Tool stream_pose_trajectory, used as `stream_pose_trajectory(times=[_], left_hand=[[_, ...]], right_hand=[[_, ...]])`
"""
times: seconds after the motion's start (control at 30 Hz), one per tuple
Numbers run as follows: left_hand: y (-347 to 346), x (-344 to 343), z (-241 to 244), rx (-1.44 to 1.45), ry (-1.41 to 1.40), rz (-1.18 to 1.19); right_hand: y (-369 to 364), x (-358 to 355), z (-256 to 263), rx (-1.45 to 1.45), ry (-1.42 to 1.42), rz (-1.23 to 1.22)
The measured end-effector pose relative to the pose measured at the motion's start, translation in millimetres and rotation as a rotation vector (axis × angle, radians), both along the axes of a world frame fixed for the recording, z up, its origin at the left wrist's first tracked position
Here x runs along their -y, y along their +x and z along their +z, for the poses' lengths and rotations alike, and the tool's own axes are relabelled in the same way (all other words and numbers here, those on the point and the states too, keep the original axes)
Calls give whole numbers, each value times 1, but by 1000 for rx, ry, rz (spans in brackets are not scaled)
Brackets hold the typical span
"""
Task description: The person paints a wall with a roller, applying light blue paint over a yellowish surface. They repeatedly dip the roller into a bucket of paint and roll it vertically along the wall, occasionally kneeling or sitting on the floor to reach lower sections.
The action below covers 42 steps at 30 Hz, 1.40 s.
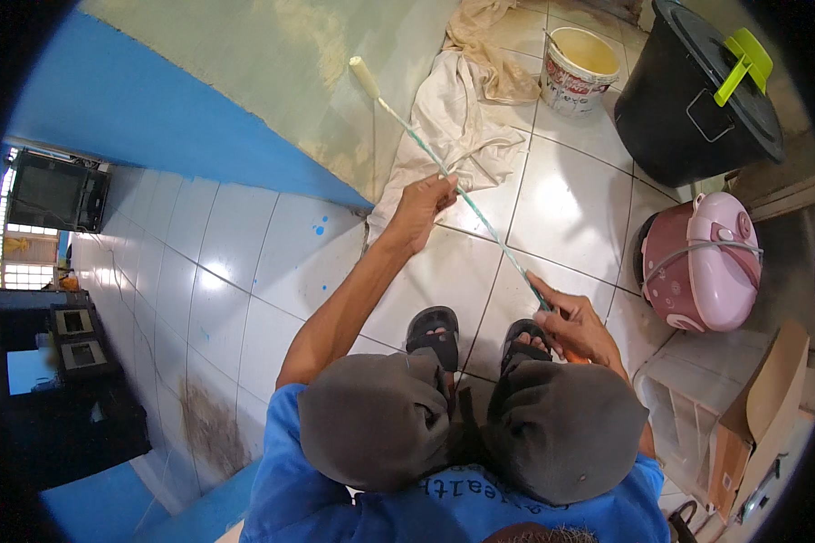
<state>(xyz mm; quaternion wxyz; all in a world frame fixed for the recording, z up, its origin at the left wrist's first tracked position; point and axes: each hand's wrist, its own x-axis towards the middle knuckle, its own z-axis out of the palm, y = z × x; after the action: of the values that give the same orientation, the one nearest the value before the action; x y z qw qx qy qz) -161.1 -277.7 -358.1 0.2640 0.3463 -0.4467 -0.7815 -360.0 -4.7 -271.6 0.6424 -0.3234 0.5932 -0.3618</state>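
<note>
A small paint roller with a pale yellow sleeve is at the pale green wall; I cannot tell whether it touches. Its long thin rod is green and white and slants down towards me. Around the middle of this rod my left hand is closed. Nearer my knees, my right hand grips the rod's lower end, where a bit of orange shows below the fingers. Crumpled cream cloth lies on the floor along the foot of the wall.
An open paint bucket stands beyond the cloth. To its right are a lidded black bin with a lime-green dipper, and a pink rice cooker. A clear plastic box and cardboard sit lower right. Blue paint spots mark the tiles.
</note>
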Motion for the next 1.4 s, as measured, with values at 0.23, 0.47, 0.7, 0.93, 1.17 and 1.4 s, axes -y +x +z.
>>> stream_pose_trajectory(times=[0.23, 0.47, 0.7, 0.93, 1.17, 1.4], left_hand=[[33, -57, 7, 49, 11, -38], [57, -99, 11, 40, 4, -35], [58, -119, 23, 85, 29, -55], [-36, -50, 26, -14, -150, -54], [-92, 58, 50, -78, -117, 43], [-76, 83, 60, 15, -145, 59]], right_hand=[[9, -44, 5, 87, 74, -54], [-1, -78, -5, 170, 44, 36], [-5, -85, 2, 162, 36, 17], [-22, -58, 21, 16, -20, -159], [-37, 49, 46, -102, -193, -118], [-39, 76, 42, -68, -214, -74]])
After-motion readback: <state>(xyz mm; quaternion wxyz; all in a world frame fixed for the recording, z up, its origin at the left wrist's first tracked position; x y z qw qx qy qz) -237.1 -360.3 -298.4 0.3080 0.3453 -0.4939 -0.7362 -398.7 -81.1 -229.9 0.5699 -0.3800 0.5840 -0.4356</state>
